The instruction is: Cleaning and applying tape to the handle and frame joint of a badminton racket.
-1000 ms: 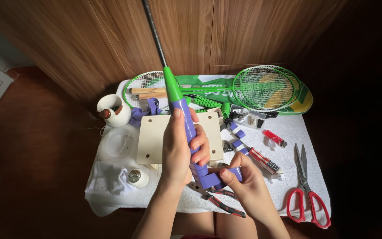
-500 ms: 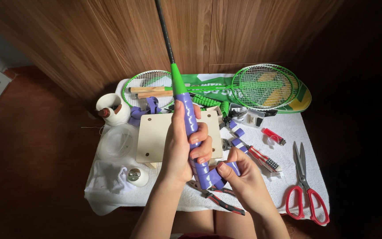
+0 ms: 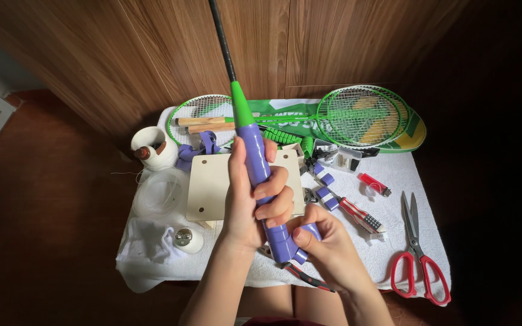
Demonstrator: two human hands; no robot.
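While red scissors, green rackets and a pale board crowd the cloth, left hand wraps the purple racket handle, right hand pinching its butt.

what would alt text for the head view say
The left hand grips a racket handle wrapped in purple tape, shaft pointing up, while the right hand pinches the tape at its butt end. Below them a white cloth holds two green rackets, red scissors and a pale board.
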